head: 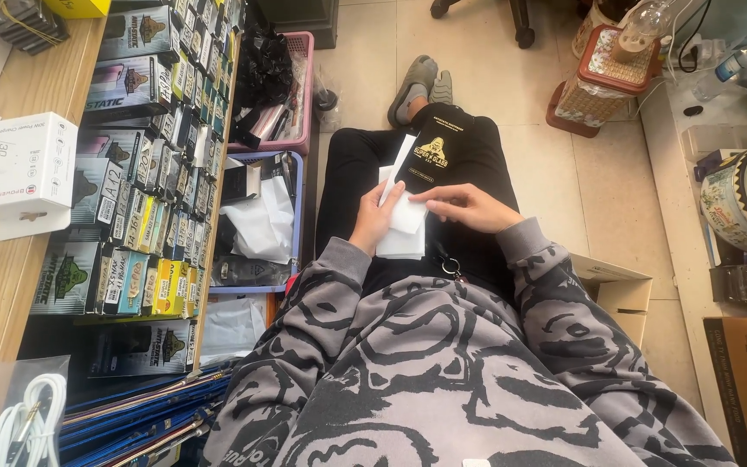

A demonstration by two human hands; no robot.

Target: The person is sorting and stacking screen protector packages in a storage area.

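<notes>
A seated person's left hand (375,218) and right hand (469,207) pinch white inner sheets (405,223) (partly withdrawn) below a black screen-protector package (439,154) at twelve o'clock.

Lap (352,164) in black trousers w/ black flat box (443,147), white sheets (401,238) on top.

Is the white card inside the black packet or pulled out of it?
Partly out. The white card sticks out along the black packet on the lap, with the left hand and right hand on it.
</notes>
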